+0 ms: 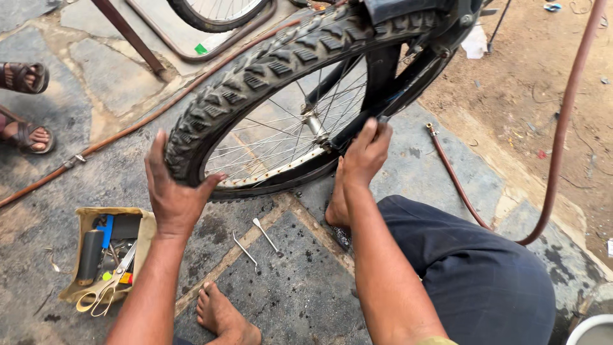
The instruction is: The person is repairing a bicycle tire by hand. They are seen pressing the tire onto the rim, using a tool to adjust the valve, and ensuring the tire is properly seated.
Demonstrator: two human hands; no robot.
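The left hand [174, 195] lies spread against the knobby tyre [255, 70], palm on the tread and thumb hooked over the sidewall toward the rim; the fingers are open, pressing rather than closing round it. The right hand [364, 153] is closed around the dark frame stay [357, 124] near the hub [314, 122], fingers wrapped over the tube.

The bicycle wheel [281, 137] hangs in its frame, above the stone-slab ground [96, 83], with the tyre's lowest part just in front of the person's knees. As far as can be judged, the tyre sits seated on the rim along the whole visible arc, and no inner tube shows outside it. The wheel remains mounted; whether the axle nuts are tight cannot be told.

A reddish air hose [562, 128] curves along the right side, its nozzle end [430, 128] lying unattached on the slab. Another person's sandalled feet [25, 105] stand at the left edge.

A cardboard tool box [84, 220] rests beside the left forearm, holding yellow-handled scissors [105, 287]. Two metal tyre levers [255, 239] lie unused on the ground between the arms, which suggests levering is not in hand at this stage.
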